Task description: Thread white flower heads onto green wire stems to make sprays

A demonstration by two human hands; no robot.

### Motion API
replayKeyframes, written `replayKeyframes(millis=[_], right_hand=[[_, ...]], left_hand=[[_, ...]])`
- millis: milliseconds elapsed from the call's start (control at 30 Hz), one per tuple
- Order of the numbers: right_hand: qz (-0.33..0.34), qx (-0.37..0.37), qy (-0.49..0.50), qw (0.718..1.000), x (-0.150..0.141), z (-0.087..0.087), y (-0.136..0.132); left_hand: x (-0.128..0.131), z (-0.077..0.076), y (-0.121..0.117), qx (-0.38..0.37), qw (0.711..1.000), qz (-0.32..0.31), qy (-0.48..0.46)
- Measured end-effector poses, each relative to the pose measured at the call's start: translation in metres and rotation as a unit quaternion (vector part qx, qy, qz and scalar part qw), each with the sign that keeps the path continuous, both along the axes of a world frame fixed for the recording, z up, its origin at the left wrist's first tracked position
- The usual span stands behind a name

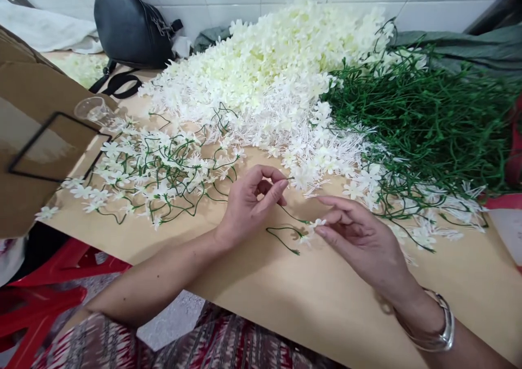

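My left hand [253, 203] is closed in a pinch on a thin green plastic stem [292, 215]. The stem slants down to the right from my fingers toward a small white artificial flower [316, 225]. At that blossom, the thumb and forefinger of my right hand [365, 241] close in a pinch; a silver bangle sits on that wrist. Just below, a bent green stem [281, 229] lies on the table with white petals at its side. My fingers partly hide where flower and stem meet.
Behind my hands rises a large heap of cream-white petals [281, 59]. Green stems [424, 119] are piled at the right. Stemmed white flowers [155, 168] lie at the left, near a cardboard box [36, 97], a clear plastic cup [95, 110] and a black bag [126, 29].
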State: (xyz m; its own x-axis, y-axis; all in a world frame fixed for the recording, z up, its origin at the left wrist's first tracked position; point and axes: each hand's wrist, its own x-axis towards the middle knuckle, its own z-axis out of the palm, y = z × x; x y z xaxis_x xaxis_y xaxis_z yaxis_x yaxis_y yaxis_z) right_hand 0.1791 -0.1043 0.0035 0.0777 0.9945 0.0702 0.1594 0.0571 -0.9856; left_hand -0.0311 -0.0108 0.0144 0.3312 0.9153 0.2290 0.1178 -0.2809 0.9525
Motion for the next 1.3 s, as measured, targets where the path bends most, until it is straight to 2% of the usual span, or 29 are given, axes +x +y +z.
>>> replayKeyframes(millis=[100,167,300,467,533,667,767,967,1167,1233,1300], right_hand=[[0.074,-0.032,0.006,0.997,-0.005,0.000,-0.005],[0.097,-0.051,-0.002,0.994,-0.008,-0.001,-0.006],[0.038,-0.026,0.027,0.999,-0.010,0.000,-0.003],[-0.013,0.010,0.030,0.999,-0.003,0.008,0.005],[-0.021,0.010,0.029,0.999,-0.004,0.011,0.006],[-0.023,0.027,0.016,0.999,-0.010,0.018,0.011],[-0.010,0.043,-0.017,0.999,-0.011,0.026,0.021],[0.005,0.055,-0.045,0.997,-0.015,0.036,0.050],[0.001,0.062,-0.030,0.998,-0.020,0.024,0.065],[-0.002,0.061,-0.035,0.997,-0.019,0.021,0.064],[-0.016,0.074,-0.046,0.996,-0.019,0.019,0.061]], left_hand=[[0.002,0.002,-0.009,-0.001,1.000,0.004,-0.017],[0.003,0.004,-0.014,-0.021,0.998,-0.007,-0.052],[0.002,0.010,-0.018,-0.060,0.986,-0.094,-0.127],[-0.002,0.015,-0.017,-0.126,0.966,-0.188,-0.123],[-0.002,0.013,-0.014,-0.156,0.958,-0.205,-0.124],[0.000,0.012,-0.007,-0.127,0.965,-0.211,-0.089],[0.002,0.015,-0.003,-0.141,0.958,-0.235,-0.080],[0.003,0.022,0.015,-0.161,0.963,-0.185,-0.109],[0.000,0.010,0.029,-0.171,0.964,-0.158,-0.132],[0.000,0.005,0.026,-0.157,0.969,-0.153,-0.115],[0.000,0.004,0.021,-0.103,0.982,-0.138,-0.073]])
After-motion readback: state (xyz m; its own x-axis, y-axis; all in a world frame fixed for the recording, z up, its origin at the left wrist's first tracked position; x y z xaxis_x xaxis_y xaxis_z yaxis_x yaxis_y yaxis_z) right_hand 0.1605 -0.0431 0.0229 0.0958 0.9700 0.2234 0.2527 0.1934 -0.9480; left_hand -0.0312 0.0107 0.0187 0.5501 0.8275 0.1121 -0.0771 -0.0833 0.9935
